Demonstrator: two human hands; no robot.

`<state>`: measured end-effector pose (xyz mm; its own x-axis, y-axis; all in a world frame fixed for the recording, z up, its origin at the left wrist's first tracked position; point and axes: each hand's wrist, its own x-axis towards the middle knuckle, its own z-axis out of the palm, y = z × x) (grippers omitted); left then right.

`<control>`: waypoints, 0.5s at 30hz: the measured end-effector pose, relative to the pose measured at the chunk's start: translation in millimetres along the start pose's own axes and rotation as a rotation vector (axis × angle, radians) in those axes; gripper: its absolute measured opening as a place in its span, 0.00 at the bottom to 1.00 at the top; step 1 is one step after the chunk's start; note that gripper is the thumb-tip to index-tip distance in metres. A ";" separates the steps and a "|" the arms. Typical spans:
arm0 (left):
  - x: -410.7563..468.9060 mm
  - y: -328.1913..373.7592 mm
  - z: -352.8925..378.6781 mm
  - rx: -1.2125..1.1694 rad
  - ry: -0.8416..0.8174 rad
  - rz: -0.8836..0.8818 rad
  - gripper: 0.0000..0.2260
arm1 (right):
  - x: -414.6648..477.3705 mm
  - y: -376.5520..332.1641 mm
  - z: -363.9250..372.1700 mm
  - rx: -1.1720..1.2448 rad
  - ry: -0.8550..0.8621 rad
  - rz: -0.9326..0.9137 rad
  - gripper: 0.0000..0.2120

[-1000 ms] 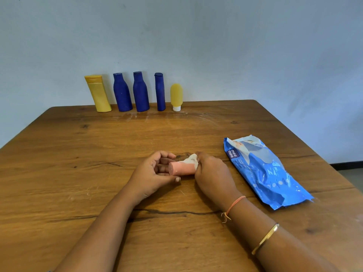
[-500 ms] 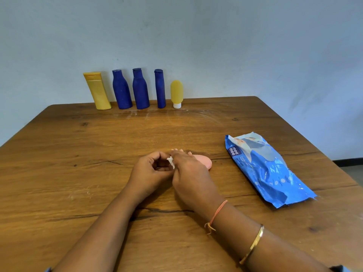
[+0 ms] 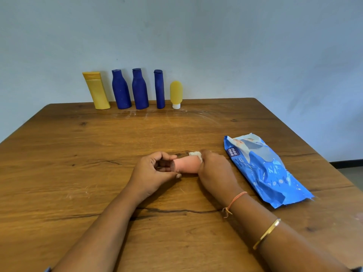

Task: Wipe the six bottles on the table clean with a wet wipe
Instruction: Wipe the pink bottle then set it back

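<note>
Here, left grip pinches pink bottle, right grip clutches wipe; pack beside, bottles behind.

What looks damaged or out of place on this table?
The table has a long dark crack between the forearms and whitish smears in front of the bottle row. The wipe pack is crumpled at its near end. Nothing spilled. The left hand holds the pink bottle sideways; the right hand grips the wet wipe round it.

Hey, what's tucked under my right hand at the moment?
A white wet wipe peeks out above the right hand, pressed on the pink bottle. The hand covers the rest of the wipe and that end of the bottle.
</note>
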<state>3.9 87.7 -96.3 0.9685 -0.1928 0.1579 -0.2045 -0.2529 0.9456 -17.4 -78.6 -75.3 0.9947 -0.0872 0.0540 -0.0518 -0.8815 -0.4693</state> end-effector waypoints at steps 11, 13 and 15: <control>-1.8 -1.9 0.5 -0.063 -0.004 -0.008 0.13 | -16.4 -26.7 13.7 0.096 -0.015 -0.374 0.23; -0.4 -3.8 0.8 -0.066 -0.006 -0.029 0.15 | -14.0 -17.1 10.6 0.021 -0.024 -0.335 0.24; 0.8 -4.8 0.5 -0.043 -0.001 -0.043 0.16 | -10.4 -7.7 7.1 -0.031 -0.027 -0.253 0.24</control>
<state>5.5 88.3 -100.8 0.9760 -0.1839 0.1166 -0.1566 -0.2203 0.9628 -26.8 -67.6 -78.5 0.9784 0.1501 0.1424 0.1968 -0.8874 -0.4169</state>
